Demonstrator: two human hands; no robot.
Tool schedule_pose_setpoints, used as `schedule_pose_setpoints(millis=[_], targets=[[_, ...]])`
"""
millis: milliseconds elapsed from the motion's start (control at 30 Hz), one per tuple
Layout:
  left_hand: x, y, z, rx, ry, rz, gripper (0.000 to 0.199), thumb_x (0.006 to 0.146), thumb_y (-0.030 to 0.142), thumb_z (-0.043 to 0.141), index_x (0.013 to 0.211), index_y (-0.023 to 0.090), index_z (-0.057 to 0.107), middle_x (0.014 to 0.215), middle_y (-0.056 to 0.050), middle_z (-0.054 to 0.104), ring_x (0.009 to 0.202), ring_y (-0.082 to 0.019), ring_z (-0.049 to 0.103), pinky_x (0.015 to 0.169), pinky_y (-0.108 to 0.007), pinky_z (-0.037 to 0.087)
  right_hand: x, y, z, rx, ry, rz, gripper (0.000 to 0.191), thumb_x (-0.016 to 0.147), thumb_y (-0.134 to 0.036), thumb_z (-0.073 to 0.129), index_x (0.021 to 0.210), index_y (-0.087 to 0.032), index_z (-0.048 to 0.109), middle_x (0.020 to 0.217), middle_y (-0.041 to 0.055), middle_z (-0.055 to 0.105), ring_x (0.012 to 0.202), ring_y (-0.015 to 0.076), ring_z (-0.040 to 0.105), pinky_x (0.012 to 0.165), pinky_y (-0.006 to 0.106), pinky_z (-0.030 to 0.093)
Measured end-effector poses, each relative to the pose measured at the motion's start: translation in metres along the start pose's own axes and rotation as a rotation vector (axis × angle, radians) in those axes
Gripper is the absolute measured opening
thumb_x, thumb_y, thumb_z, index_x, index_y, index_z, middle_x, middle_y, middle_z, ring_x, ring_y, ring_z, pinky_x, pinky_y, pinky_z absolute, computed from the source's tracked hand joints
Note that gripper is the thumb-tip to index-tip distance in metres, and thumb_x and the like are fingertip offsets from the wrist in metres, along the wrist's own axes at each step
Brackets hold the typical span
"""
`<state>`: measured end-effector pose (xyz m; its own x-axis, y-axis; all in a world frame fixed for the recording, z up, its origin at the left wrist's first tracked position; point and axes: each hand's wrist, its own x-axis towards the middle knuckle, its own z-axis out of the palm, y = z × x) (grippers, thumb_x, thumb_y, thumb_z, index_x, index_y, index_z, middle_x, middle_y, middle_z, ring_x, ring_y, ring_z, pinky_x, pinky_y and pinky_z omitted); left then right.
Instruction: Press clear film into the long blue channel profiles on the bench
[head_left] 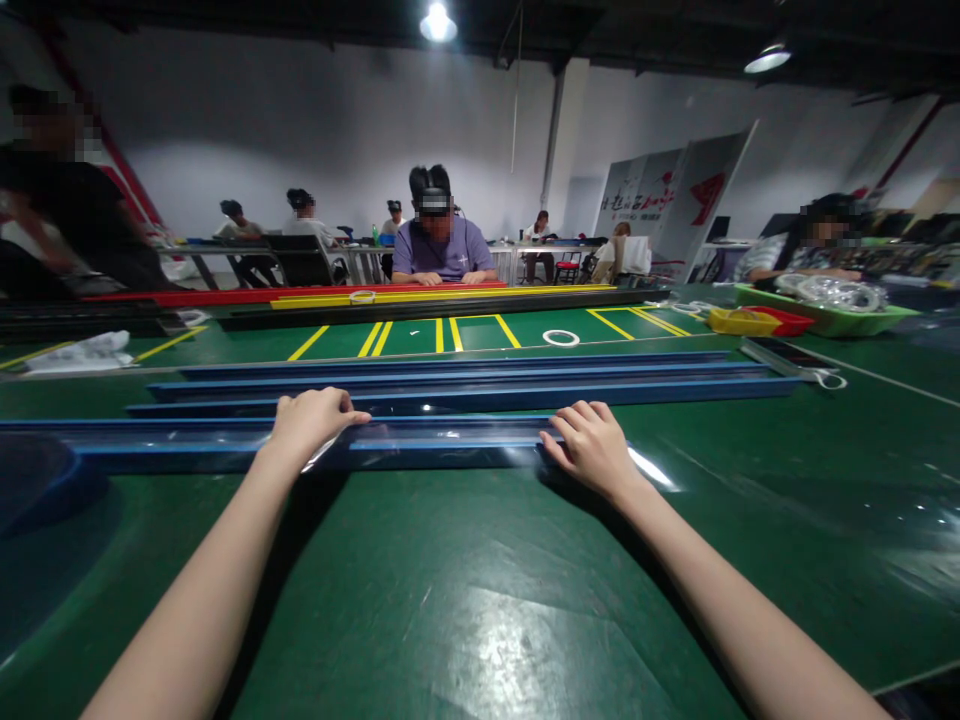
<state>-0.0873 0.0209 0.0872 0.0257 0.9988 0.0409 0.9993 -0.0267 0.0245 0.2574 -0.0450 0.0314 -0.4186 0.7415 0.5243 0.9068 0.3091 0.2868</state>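
A long blue channel rail [442, 455] lies across the green table in front of me. Shiny clear plastic film [450, 434] runs along its groove, and a bright end of it sticks out past my right hand. My left hand [309, 425] is closed over the rail, thumb and forefinger pinching at the film. Further right, my right hand [589, 445] curls its fingers over the film and the rail's right end. Its fingertips press down at the rail, partly hidden. Just behind lie several more blue rails [480, 390], side by side.
Beyond are yellow tape marks, a white tape ring [561, 338], and black, yellow and red rails [450, 298]. At right lie a phone [787, 358] and a green tray [862, 318] of clear coils. A dark blue coil [45, 485] sits left. A co-worker [442, 245] sits opposite.
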Motion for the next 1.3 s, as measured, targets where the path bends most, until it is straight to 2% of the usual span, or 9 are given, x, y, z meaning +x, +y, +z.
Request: schedule_pose_setpoints(millis=[233, 467, 533, 633, 700, 967, 1100, 1167, 1300], targets=[[0.002, -0.006, 0.002, 0.115, 0.059, -0.036, 0.046, 0.070, 0.060, 0.043, 0.078, 0.021, 0.064, 0.075, -0.014, 0.065, 0.089, -0.035, 0.053, 0.076, -0.039, 0.033, 0.000, -0.007, -0.008, 0.129, -0.031, -0.011, 0.045, 0.084, -0.046, 0.035, 0.096, -0.012, 0.062, 0.095, 0.0131, 0.063, 0.089, 0.0241, 0.048, 0.080, 0.039, 0.028], [0.005, -0.012, 0.009, 0.117, 0.121, -0.010, 0.041, 0.068, 0.059, 0.048, 0.070, 0.022, 0.065, 0.073, -0.011, 0.064, 0.094, -0.035, 0.049, 0.088, -0.044, 0.026, 0.000, -0.017, -0.018, 0.248, -0.083, -0.213, 0.064, 0.073, -0.060, 0.043, 0.115, -0.012, 0.052, 0.113, 0.0149, 0.056, 0.099, 0.0273, 0.046, 0.083, 0.041, 0.030], [0.005, -0.015, 0.011, 0.113, 0.130, -0.025, 0.041, 0.068, 0.060, 0.048, 0.068, 0.023, 0.065, 0.073, -0.010, 0.064, 0.096, -0.035, 0.047, 0.091, -0.047, 0.022, 0.000, -0.019, -0.018, 0.227, -0.101, -0.229, 0.059, 0.075, -0.054, 0.045, 0.116, -0.012, 0.050, 0.114, 0.0156, 0.055, 0.100, 0.0271, 0.046, 0.083, 0.040, 0.031], [0.006, -0.019, 0.013, 0.115, 0.152, -0.043, 0.041, 0.068, 0.060, 0.049, 0.068, 0.022, 0.065, 0.074, -0.010, 0.064, 0.098, -0.036, 0.044, 0.092, -0.050, 0.019, 0.000, -0.018, -0.017, 0.161, -0.136, -0.211, 0.043, 0.076, -0.028, 0.046, 0.115, -0.011, 0.050, 0.113, 0.0147, 0.055, 0.101, 0.0250, 0.046, 0.082, 0.037, 0.033], [0.007, -0.021, 0.014, 0.121, 0.161, -0.050, 0.041, 0.068, 0.059, 0.049, 0.067, 0.021, 0.065, 0.075, -0.010, 0.064, 0.098, -0.037, 0.043, 0.092, -0.051, 0.018, 0.000, -0.015, -0.015, 0.109, -0.146, -0.174, 0.043, 0.072, -0.016, 0.045, 0.114, -0.010, 0.050, 0.114, 0.0144, 0.055, 0.101, 0.0243, 0.047, 0.081, 0.036, 0.034], [0.011, -0.028, 0.020, 0.082, 0.222, -0.030, 0.040, 0.069, 0.057, 0.050, 0.065, 0.019, 0.062, 0.088, -0.009, 0.061, 0.106, -0.041, 0.035, 0.091, -0.054, 0.014, -0.001, -0.012, -0.002, -0.021, -0.031, -0.054, 0.043, 0.078, -0.003, 0.035, 0.118, -0.009, 0.048, 0.121, 0.0121, 0.053, 0.107, 0.0229, 0.045, 0.086, 0.035, 0.032], [0.011, -0.030, 0.024, 0.055, 0.232, -0.036, 0.037, 0.071, 0.052, 0.050, 0.065, 0.017, 0.060, 0.096, -0.008, 0.059, 0.111, -0.043, 0.027, 0.091, -0.054, 0.013, -0.002, -0.014, 0.008, -0.007, -0.022, -0.023, 0.038, 0.084, -0.009, 0.033, 0.118, -0.011, 0.048, 0.121, 0.0130, 0.052, 0.108, 0.0223, 0.046, 0.086, 0.035, 0.032], [0.011, -0.032, 0.026, 0.038, 0.242, -0.049, 0.035, 0.073, 0.050, 0.049, 0.064, 0.017, 0.058, 0.102, -0.008, 0.057, 0.114, -0.044, 0.022, 0.090, -0.053, 0.015, -0.003, -0.015, 0.011, 0.017, -0.033, 0.002, 0.035, 0.088, -0.022, 0.033, 0.117, -0.010, 0.048, 0.119, 0.0144, 0.053, 0.107, 0.0230, 0.047, 0.085, 0.036, 0.033], [0.010, -0.040, 0.031, -0.016, 0.279, -0.041, 0.040, 0.074, 0.052, 0.047, 0.062, 0.015, 0.056, 0.107, -0.009, 0.055, 0.115, -0.047, 0.015, 0.085, -0.053, 0.018, -0.002, -0.014, 0.010, 0.046, -0.035, 0.053, 0.054, 0.084, -0.051, 0.034, 0.114, -0.008, 0.050, 0.116, 0.0169, 0.054, 0.105, 0.0276, 0.046, 0.086, 0.039, 0.031]])
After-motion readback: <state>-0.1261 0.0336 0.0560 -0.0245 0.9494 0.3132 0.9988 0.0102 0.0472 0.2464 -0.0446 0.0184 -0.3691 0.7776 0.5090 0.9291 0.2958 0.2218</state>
